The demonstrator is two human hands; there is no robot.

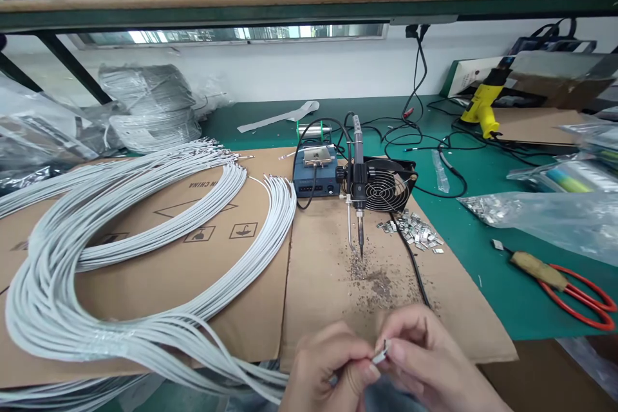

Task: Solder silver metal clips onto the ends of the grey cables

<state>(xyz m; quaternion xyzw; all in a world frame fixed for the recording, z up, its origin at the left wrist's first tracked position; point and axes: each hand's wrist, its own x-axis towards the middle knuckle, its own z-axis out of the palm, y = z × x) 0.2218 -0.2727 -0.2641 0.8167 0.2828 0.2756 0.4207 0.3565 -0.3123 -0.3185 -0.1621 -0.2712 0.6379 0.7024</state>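
Note:
My left hand (333, 364) is closed, thumb and finger pinching a small whitish cable end (380, 356) low in the head view. Close against it, my right hand (425, 357) pinches the tip of the same piece, where a small dark bit shows. The fingers cover most of it, so its exact form is unclear. Left of my hands lies a large coiled bundle of white cables (53, 296), many with metal plug ends. Ahead, a soldering iron (358, 187) hangs tip down in a holder. Small metal connector shells (418, 232) lie heaped to its right.
A blue soldering station (316, 170) and a black fan (389, 187) stand behind the iron. Solder specks dot the cardboard (318, 296). Red-handled pliers (562, 283), a plastic bag of metal parts (545, 215) and a yellow heat gun (485, 100) lie to the right. A shelf (309, 9) spans above.

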